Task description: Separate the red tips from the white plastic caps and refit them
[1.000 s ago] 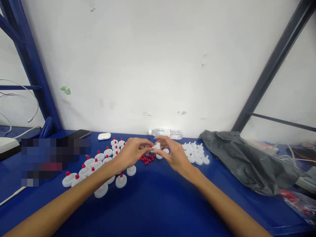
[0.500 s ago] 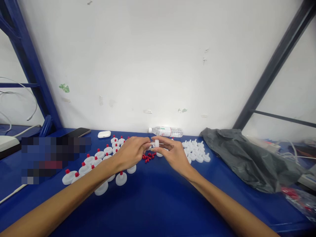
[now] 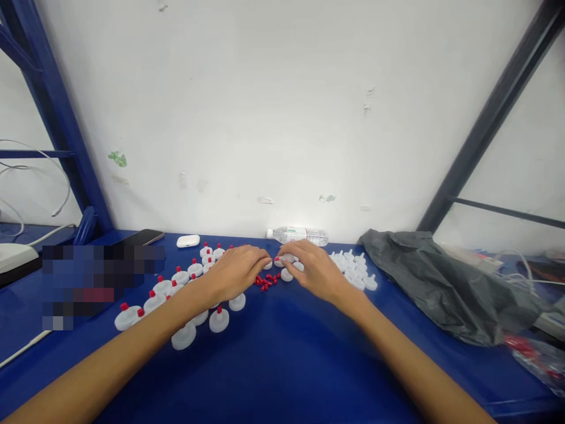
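My right hand [image 3: 315, 271] has its thumb and fingers curved around a white round nozzle cap [image 3: 288, 258]; a red tip [image 3: 277, 259] shows at its left side. Just left of it is my left hand [image 3: 241, 272], palm down, thumb and fingertips pressed together; what they hold, if anything, is hidden. Below and between the hands lies a small pile of red tips [image 3: 266, 281]. White nozzle caps with red tips [image 3: 219, 320] stand in rows around and partly behind my left arm. Bare white nozzle caps [image 3: 353, 268] are heaped right of my right hand.
A clear plastic bottle [image 3: 298, 235] lies along the wall. Left of it are a white case [image 3: 188, 241] and a phone [image 3: 148, 237]. A dark grey plastic bag [image 3: 436, 277] spreads over the blue table [image 3: 282, 365] on the right. Blue frame posts [image 3: 66, 112] rise at both sides.
My hands have drawn slightly apart; my left fingertips have come away from the white nozzle cap. A red tip now shows beside the cap at my right fingers.
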`<state>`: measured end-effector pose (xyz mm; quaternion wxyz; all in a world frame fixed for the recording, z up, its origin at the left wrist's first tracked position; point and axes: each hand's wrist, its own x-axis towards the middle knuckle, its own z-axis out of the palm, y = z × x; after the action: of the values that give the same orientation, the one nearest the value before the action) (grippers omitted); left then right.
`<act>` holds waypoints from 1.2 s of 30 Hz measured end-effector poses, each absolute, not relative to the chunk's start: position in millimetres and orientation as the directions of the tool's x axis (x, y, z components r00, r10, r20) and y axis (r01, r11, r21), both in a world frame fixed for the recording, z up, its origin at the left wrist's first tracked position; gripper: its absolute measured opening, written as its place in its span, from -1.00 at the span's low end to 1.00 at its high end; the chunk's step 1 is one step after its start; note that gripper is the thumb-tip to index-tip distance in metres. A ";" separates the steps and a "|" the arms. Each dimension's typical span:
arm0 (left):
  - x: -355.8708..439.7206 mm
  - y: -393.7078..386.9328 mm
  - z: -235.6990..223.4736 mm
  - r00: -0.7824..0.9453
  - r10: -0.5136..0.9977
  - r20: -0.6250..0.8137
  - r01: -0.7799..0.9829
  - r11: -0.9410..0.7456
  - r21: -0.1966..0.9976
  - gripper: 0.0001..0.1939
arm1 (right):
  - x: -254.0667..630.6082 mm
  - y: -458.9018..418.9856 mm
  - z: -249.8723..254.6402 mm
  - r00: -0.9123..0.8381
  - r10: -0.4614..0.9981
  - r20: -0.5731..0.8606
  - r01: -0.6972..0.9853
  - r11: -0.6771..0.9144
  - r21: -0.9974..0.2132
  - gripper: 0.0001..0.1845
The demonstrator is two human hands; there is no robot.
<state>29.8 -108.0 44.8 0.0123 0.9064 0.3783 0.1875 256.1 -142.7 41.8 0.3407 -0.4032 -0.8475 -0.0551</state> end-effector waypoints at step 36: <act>17.5 -90.3 35.0 0.682 0.657 0.321 0.692 -0.722 0.009 -0.68 | 314.0 -145.0 72.0 -0.027 0.990 0.138 0.991 0.045 -0.123 -0.71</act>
<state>17.5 -90.3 35.0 -0.0564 0.9152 0.3686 0.1529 314.0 -145.0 72.0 0.0929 -0.6911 -0.7167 -0.0035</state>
